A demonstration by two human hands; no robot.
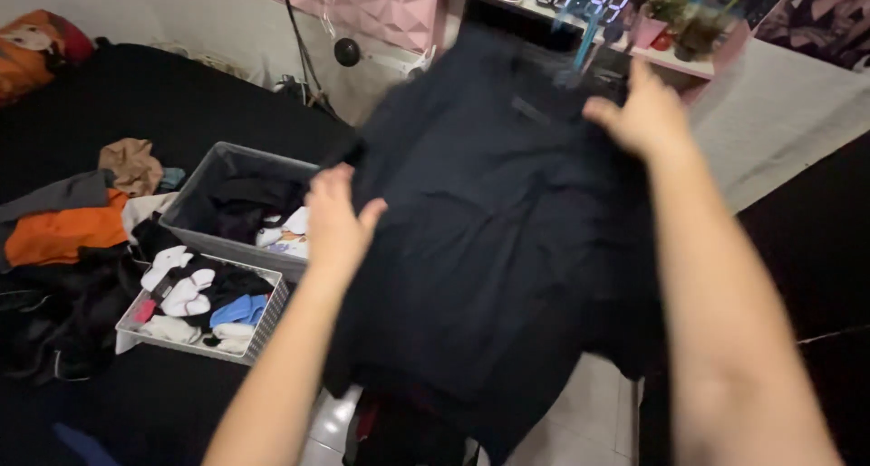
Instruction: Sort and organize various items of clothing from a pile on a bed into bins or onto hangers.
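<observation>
A dark navy shirt [489, 248] hangs spread out in front of me, held up in the air by both hands. My left hand [335, 221] grips its left edge at mid height, fingers curled into the cloth. My right hand [639, 112] pinches the upper right part near the collar. The shirt's lower hem hangs down over the tiled floor [594, 412] and hides what lies behind it. The picture is blurred by motion.
A grey fabric bin [204, 189] with dark clothes stands on the black bed [163, 103], and a white mesh basket [267, 316] of rolled socks sits before it. Orange and grey clothes [63, 230] lie at left. A pink shelf [675, 63] with a digital clock and plants is at the back.
</observation>
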